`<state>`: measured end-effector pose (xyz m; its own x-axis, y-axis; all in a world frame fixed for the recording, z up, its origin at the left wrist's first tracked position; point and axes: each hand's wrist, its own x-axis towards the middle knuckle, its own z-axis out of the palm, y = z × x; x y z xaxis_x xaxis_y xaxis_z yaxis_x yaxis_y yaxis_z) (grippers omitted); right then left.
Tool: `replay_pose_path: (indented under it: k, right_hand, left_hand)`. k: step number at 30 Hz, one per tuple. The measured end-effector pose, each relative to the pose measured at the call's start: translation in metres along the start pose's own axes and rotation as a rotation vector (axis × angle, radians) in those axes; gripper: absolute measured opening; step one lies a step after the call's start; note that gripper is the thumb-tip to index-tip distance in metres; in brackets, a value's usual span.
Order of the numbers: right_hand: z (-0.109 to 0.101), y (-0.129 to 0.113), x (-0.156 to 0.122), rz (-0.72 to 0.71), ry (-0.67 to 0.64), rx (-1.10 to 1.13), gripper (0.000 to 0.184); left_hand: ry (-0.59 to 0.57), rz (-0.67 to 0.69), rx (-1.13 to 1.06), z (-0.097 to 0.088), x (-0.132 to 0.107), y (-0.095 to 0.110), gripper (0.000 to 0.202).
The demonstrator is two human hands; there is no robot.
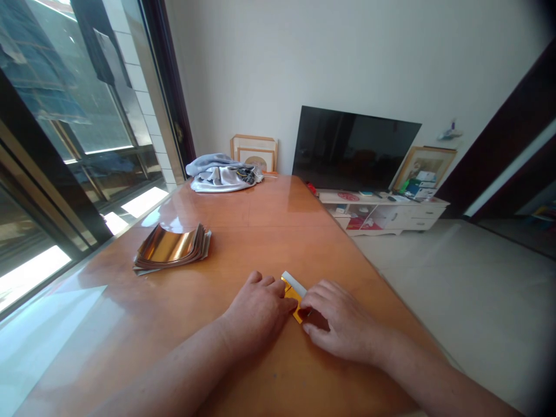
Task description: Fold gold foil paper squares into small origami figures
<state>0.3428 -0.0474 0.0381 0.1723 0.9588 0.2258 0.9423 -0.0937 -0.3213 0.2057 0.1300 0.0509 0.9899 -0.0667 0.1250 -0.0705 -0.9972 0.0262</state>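
Note:
A small folded sheet of gold foil paper with a whitish strip along its far edge lies on the table between my hands. My left hand is closed at its left side, the thumb pressing on the gold face. From the right, my right hand pinches the paper's near right edge with bent fingers, which hide part of it. Farther off to the left rests a stack of curved, shiny gold foil sheets, apart from both hands.
The glossy wooden table stretches away from me. On its far end lies a heap of silvery grey cloth. Beyond stand a television and a white cabinet. Sliding glass doors line the left side.

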Motion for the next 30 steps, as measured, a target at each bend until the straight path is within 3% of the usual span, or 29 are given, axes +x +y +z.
replay_pose_path:
  k: [9, 20, 30]
  right_hand:
    - [0.0, -0.001, -0.001, 0.038, 0.0, -0.036, 0.009]
    - [0.003, 0.002, 0.0, -0.055, -0.029, -0.145, 0.014]
    - [0.003, -0.001, -0.002, -0.134, -0.016, -0.274, 0.019]
  left_hand:
    - [0.021, 0.0, 0.023, 0.004, 0.003, 0.0, 0.023]
    - [0.046, 0.013, 0.043, -0.002, 0.0, 0.006, 0.018]
    - [0.068, 0.041, 0.116, 0.009, 0.008, 0.003, 0.023]
